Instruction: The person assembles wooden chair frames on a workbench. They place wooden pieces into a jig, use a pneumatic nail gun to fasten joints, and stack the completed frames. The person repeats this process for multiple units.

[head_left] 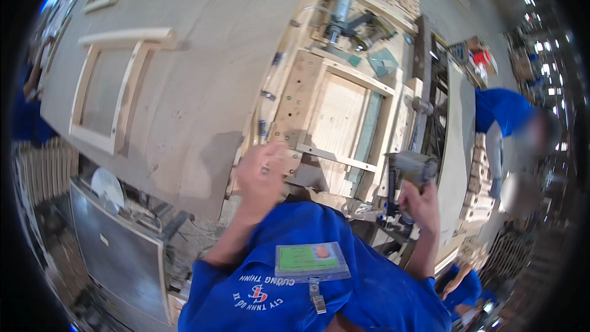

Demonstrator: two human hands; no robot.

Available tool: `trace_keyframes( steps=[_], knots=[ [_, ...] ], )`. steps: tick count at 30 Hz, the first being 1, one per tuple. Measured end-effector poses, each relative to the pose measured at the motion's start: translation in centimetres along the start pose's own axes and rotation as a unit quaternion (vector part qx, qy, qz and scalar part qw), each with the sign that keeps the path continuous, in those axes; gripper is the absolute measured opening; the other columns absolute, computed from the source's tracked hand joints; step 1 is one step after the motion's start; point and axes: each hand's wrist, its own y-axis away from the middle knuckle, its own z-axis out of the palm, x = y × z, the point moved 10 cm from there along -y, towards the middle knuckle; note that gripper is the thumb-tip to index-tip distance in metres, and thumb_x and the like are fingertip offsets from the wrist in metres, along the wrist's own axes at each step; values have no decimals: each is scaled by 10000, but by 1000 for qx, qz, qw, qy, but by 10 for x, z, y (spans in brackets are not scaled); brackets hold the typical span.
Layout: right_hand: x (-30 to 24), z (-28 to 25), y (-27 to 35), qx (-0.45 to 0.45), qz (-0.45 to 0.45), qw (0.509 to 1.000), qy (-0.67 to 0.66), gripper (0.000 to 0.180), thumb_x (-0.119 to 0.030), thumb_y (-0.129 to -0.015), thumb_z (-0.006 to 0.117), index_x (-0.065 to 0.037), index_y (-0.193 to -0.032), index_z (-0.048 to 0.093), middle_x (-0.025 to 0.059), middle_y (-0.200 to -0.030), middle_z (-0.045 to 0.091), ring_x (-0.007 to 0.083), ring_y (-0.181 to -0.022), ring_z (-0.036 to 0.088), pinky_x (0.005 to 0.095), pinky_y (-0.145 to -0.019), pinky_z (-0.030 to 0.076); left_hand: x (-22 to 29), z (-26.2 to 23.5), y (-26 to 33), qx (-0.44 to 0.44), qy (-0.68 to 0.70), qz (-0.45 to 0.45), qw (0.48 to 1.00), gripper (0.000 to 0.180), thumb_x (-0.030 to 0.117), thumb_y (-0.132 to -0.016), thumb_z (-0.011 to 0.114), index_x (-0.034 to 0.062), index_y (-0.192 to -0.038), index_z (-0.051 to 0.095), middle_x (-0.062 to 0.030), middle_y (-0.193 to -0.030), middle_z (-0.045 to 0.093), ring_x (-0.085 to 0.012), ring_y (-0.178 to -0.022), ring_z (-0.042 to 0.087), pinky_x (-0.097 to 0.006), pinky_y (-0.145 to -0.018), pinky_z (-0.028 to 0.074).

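Note:
My right hand (421, 206) is closed round the handle of a dark nail gun (413, 167), held just right of a wooden frame. That pale frame (384, 126) lies in a wooden jig (301, 89) with a row of holes and screw heads down its left side. My left hand (261, 172) is over the jig's near left corner. Its fingers are smeared by motion, and whether they hold anything cannot be made out.
A second nail gun (340, 15) and another tool (372, 34) lie at the jig's far end. An assembled frame (126, 92) rests on the large table (203, 67) at left. Co-workers in blue are at the right (504, 110) and far left (31, 114).

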Motion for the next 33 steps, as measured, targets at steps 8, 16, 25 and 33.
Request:
trace_keyframes(
  steps=[8, 16, 25, 33],
  knots=[
    [93, -219, 11, 336, -113, 861, 364, 518, -90, -982, 690, -46, -1469, 517, 183, -1250, 637, 326, -916, 720, 457, -763, 588, 7, 62, 39, -251, -164, 81, 950, 201, 201, -1007, 724, 10, -1063, 753, -158, -845, 743, -367, -800, 735, -412, -756, 574],
    [168, -255, 1, 372, -5, 799, 473, 731, -33, -930, 697, -122, -1601, 418, 216, -1529, 481, 431, -1259, 630, 523, -976, 557, 53, 169, 20, -316, -193, 234, 899, 285, 283, -985, 750, 25, -1106, 765, -162, -1017, 757, -359, -965, 715, -466, -869, 560],
    [160, -34, 57, 75, -77, 993, -49, 243, -98, -1004, 721, 9, -1223, 730, 80, -890, 731, 160, -841, 711, 312, -788, 563, -47, 262, 40, -427, -335, 217, 811, 382, 371, -951, 772, 47, -1151, 745, -170, -1059, 698, -363, -1065, 676, -496, -924, 539],
    [178, -42, 65, 102, -87, 988, -81, 260, -147, -1018, 737, -14, -1242, 730, -14, -752, 637, 38, -665, 564, 241, -586, 450, -48, 287, 38, -484, -374, 191, 767, 366, 370, -930, 791, 61, -1108, 709, -152, -1029, 679, -371, -1027, 676, -504, -901, 536]
  ],
)
